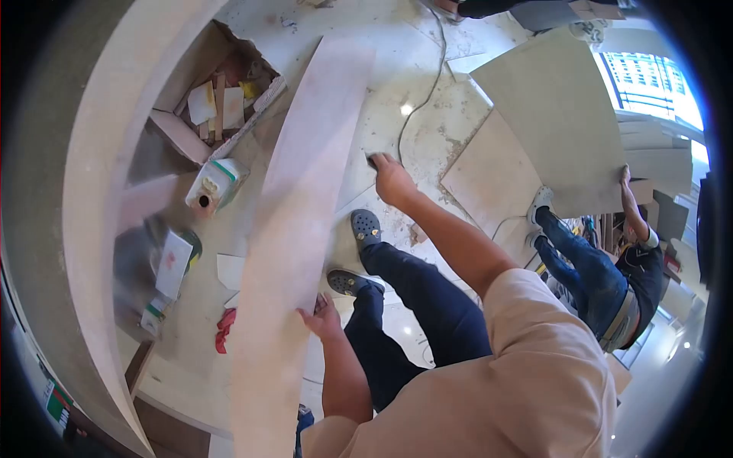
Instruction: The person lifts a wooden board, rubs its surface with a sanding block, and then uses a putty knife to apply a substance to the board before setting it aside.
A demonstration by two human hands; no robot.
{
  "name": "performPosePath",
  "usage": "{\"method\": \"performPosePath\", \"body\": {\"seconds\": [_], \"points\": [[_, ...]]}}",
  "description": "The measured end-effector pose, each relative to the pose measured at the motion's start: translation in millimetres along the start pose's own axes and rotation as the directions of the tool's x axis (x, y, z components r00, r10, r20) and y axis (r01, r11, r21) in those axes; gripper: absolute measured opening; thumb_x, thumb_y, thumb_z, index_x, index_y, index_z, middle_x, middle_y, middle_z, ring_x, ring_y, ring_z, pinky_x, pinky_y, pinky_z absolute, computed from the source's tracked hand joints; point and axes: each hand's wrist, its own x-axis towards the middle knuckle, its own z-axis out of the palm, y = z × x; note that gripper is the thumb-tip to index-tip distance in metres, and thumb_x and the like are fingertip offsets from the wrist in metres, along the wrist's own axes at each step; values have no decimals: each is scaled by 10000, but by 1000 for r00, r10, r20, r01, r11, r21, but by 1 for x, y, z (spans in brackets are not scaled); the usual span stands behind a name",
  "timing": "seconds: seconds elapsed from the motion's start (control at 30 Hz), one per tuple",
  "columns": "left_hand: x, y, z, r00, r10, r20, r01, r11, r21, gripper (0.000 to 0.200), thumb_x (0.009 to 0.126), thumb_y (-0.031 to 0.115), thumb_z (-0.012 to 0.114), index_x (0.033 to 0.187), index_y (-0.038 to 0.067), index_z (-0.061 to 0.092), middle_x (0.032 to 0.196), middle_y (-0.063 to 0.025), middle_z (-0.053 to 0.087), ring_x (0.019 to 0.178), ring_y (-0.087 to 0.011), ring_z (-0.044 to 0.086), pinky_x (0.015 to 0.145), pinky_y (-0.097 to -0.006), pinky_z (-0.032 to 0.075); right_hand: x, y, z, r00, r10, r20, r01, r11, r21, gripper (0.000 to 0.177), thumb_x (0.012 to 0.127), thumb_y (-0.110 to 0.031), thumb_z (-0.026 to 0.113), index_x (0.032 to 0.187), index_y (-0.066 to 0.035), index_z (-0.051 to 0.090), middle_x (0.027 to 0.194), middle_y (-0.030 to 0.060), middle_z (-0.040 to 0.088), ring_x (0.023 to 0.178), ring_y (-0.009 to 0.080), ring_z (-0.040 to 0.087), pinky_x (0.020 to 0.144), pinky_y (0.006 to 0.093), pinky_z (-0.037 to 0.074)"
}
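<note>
A long, pale wooden board (305,175) runs from the top of the view to the bottom, in front of my body. My left hand (322,317) grips its near edge low down, the thumb on the face and the fingers partly hidden behind it. To the right of the board's upper part, my right hand (393,179) is closed round a small dark object (372,159) that is too small to name. That hand is apart from the board.
A cardboard box (267,95) of scraps and a white container (216,185) are at the left, near a curved panel (92,168). A red cloth (225,330) lies on the floor. At the right a person (599,278) holds a large sheet (561,122). A cable (421,107) crosses the floor.
</note>
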Motion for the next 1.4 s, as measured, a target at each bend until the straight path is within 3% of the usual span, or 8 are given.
{"method": "performPosePath", "body": {"seconds": [0.4,0.7,0.8,0.9,1.03,1.2,1.33,1.4], "points": [[-6,-23,-1,971,168,170,-200,960,196,405,821,339,648,1055,21,554,987,-103,632,905,-217,596,864,-371,483,-28,-57,160,819,-546,176,573,785,-235,424,814,-162,492,1222,-48,489,1215,110,489,1115,309,489,881,475,402],[-20,-12,-50,965,254,67,-261,901,346,401,839,326,633,1076,14,551,968,-103,632,887,-231,602,872,-374,481,177,118,107,984,-172,-45,149,936,-320,401,798,-166,482,1185,-70,527,1154,95,518,1067,284,505,796,436,414],[-26,-2,-63,943,328,-62,-277,871,406,447,892,333,569,1203,26,476,1121,-123,577,1007,-249,571,914,-388,457,166,98,101,973,-206,-106,184,964,-190,406,806,-104,452,1207,-62,506,1150,122,524,1060,292,512,831,421,423],[-51,-4,-54,919,382,-97,-296,833,468,455,881,371,573,1178,37,491,1122,-111,571,1014,-242,548,903,-372,460,123,64,114,826,-563,22,558,811,-178,448,800,-147,476,1240,-62,498,1244,96,474,1144,268,470,913,481,364],[-67,32,-82,942,307,-136,-226,879,420,465,894,393,551,1204,53,482,1161,-111,541,1052,-238,519,931,-377,438,202,106,135,864,-504,19,476,803,-358,299,791,-208,519,1058,-99,600,1125,64,515,1061,245,495,828,424,383],[-86,22,-69,884,398,-246,-294,881,372,442,892,370,563,1185,45,498,1163,-125,542,1058,-268,520,927,-385,446,292,126,125,994,-112,7,110,965,-239,421,817,-215,488,1217,-86,526,1162,67,502,1105,245,487,853,442,399],[-91,28,-78,862,418,-285,-319,887,335,441,901,368,550,1187,36,500,1183,-130,538,1091,-280,512,946,-394,433,289,121,155,869,-476,-131,417,850,-323,294,825,-248,500,1063,-115,610,1132,71,538,1032,246,555,820,455,431],[-97,35,-81,877,410,-251,-298,873,387,445,906,369,538,1189,27,497,1193,-134,537,1108,-276,507,961,-391,423,339,146,125,992,-122,-25,111,961,-252,289,832,-246,492,1062,-112,604,1138,81,545,1028,257,561,829,442,433]]}}
